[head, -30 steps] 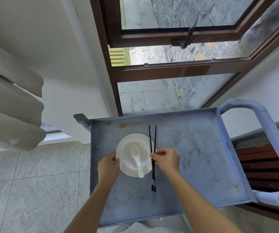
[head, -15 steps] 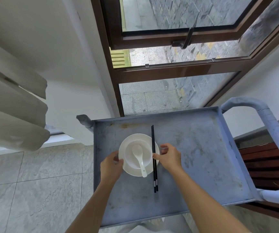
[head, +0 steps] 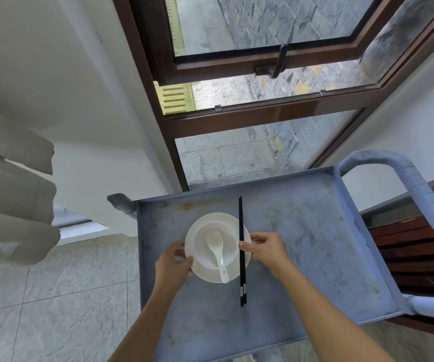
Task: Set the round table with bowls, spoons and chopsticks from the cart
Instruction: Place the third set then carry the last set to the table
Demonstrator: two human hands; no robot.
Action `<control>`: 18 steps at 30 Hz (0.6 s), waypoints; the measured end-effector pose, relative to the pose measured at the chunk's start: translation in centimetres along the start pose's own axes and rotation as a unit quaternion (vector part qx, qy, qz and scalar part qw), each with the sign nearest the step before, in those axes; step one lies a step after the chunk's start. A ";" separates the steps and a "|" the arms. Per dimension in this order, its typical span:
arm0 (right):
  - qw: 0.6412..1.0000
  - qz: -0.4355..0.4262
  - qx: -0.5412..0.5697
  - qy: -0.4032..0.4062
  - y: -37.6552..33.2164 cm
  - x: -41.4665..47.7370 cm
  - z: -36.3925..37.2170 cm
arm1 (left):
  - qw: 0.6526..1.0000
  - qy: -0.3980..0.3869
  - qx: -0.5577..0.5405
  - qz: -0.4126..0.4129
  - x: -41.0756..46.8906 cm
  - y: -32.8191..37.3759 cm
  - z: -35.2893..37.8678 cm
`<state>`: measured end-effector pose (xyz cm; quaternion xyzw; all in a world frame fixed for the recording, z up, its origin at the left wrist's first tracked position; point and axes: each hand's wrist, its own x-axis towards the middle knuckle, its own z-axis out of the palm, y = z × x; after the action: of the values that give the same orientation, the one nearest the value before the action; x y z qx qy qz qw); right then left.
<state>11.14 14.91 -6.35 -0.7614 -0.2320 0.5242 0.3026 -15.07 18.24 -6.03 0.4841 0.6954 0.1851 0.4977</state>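
Head view looks down on a flat, scuffed grey-blue metal cart tray [head: 302, 244] with a low raised lip and a rounded tubular handle [head: 419, 194] at 3 o'clock. On the tray's left half stands one round, glossy white plate [head: 205, 274], and on the plate sits one smaller round white bowl [head: 202, 246]. One white ceramic spoon [head: 217, 250] lies in the bowl, with its oval scoop toward 12 o'clock and its handle reaching past the bowl's rim toward 5 o'clock. Two slim black chopsticks [head: 241, 226] lie side by side, touching, across the plate's 3 o'clock edge. Their long axis runs from 12 to 6 o'clock, with the tips at 12 and the silver-banded ends at 6.

The left hand [head: 172, 265] grips the plate's rim at 9 o'clock, thumb on top and fingers curled. The right hand [head: 268, 250] pinches the chopsticks at the plate's 3 o'clock rim, with its thumb tip on them and its fingers bent just behind.
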 end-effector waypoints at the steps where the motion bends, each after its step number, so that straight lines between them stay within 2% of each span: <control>1: 1.000 -0.001 0.014 -0.001 -0.1 -0.1 -0.6 | 1.000 -0.002 -0.003 0.008 0.0 0.6 0.3; 9: 0.994 -0.023 0.103 0.043 0.3 -2.7 -7.6 | 0.988 -0.124 -0.085 0.047 -2.6 8.4 3.5; 18: 0.976 -0.074 0.172 0.112 3.8 -12.2 -21.2 | 0.949 -0.281 -0.077 0.121 -11.4 17.7 10.6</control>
<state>26.97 -0.55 4.64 -0.7325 -0.1584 0.4439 0.4912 3.22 14.23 8.29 0.5572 0.4468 0.1533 0.6829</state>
